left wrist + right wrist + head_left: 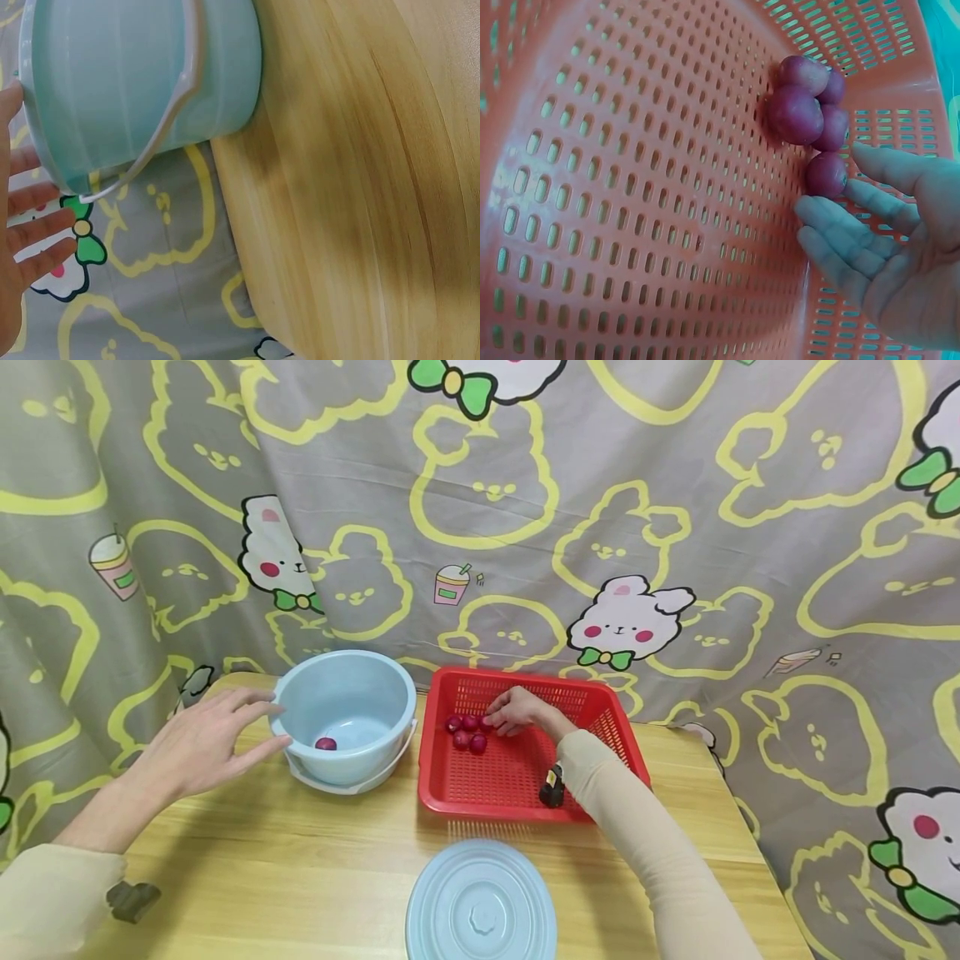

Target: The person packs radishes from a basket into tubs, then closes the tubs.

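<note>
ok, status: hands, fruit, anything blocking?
Left hand open beside blue bucket, one red fruit inside. Right hand in red basket, fingers on a fruit, not clearly gripped. Nothing blocking.

A light wooden table [300, 877] carries three things — a pale blue bucket [345, 714] by the left hand's [202, 743] fingertips, a red perforated basket [525, 777] under the right hand [517, 710]. A round blue lid [482, 906] lies nearer the person, between both arms.
</note>
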`<state>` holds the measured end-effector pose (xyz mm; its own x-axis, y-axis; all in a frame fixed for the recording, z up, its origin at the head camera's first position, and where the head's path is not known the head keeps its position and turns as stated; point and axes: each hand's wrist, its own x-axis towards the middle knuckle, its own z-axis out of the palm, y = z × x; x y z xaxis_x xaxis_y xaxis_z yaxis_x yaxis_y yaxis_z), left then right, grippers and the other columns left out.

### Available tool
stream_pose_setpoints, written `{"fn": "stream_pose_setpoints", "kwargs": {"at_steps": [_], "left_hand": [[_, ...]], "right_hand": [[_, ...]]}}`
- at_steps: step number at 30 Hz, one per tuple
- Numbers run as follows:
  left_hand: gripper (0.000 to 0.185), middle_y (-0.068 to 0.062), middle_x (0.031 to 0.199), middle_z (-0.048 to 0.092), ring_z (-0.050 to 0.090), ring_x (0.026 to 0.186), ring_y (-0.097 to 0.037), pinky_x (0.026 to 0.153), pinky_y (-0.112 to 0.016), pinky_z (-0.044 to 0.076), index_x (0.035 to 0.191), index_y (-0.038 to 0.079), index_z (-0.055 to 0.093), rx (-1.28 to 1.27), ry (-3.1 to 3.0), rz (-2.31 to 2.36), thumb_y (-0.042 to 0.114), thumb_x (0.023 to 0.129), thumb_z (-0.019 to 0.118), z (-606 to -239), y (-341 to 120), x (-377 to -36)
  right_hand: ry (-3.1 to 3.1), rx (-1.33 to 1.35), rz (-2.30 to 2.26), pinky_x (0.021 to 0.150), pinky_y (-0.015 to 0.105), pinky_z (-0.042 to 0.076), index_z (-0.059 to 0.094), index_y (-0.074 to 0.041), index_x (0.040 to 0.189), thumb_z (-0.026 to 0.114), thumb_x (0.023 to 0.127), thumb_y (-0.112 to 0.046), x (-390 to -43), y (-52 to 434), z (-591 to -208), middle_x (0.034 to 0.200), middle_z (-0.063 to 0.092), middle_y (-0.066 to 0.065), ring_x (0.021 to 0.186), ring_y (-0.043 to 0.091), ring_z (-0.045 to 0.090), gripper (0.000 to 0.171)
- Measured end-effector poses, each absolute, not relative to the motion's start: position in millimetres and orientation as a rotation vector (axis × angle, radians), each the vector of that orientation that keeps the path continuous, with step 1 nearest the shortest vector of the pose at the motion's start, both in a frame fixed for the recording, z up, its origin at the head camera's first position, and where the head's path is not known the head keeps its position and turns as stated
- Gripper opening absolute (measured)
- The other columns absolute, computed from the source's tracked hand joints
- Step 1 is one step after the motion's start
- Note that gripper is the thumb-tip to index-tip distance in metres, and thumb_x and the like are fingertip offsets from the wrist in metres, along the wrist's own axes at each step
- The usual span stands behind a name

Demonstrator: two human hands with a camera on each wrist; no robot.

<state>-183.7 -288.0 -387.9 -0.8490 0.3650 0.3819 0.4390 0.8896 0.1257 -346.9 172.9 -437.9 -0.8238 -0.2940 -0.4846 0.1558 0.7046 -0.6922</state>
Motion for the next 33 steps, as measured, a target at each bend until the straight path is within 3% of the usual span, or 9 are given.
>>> {"fn": "stream_pose_setpoints", "kwargs": {"at_steps": [17,24,33], "left_hand": [[0.048,-0.017,0.132,0.07,0.065,0.122,-0.044,0.091,-0.067,0.055,0.126,0.011,0.074,-0.588,-2.727,-0.303,0.047,0.093,0.077,-388.1,-288.2,-184.5],[0.046,-0.016,0.132,0.07,0.065,0.122,-0.043,0.09,-0.066,0.056,0.125,0.012,0.074,-0.583,-2.722,-0.304,0.045,0.093,0.077,-388.3,-288.1,-183.6],[0.046,-0.016,0.132,0.07,0.066,0.121,-0.043,0.089,-0.066,0.057,0.125,0.011,0.074,-0.584,-2.713,-0.309,0.044,0.093,0.077,-388.1,-287.7,-183.9]], "right_hand": [[2.35,-0.149,-0.916,0.087,0.04,0.066,0.068,0.006,0.129,0.074,0.099,-0.018,-347.0,172.4,-445.0,0.115,0.079,0.024,0.094,0.028,0.081,0.039],[2.42,-0.178,-0.887,0.079,0.038,0.067,0.072,0.005,0.115,0.078,0.095,-0.016,-346.7,170.5,-447.9,0.097,0.081,0.018,0.082,0.022,0.08,0.03],[2.469,-0.208,-0.865,0.077,0.038,0.066,0.077,-0.001,0.096,0.082,0.093,-0.019,-346.4,171.0,-448.7,0.083,0.079,0.009,0.079,0.02,0.078,0.019]]}}
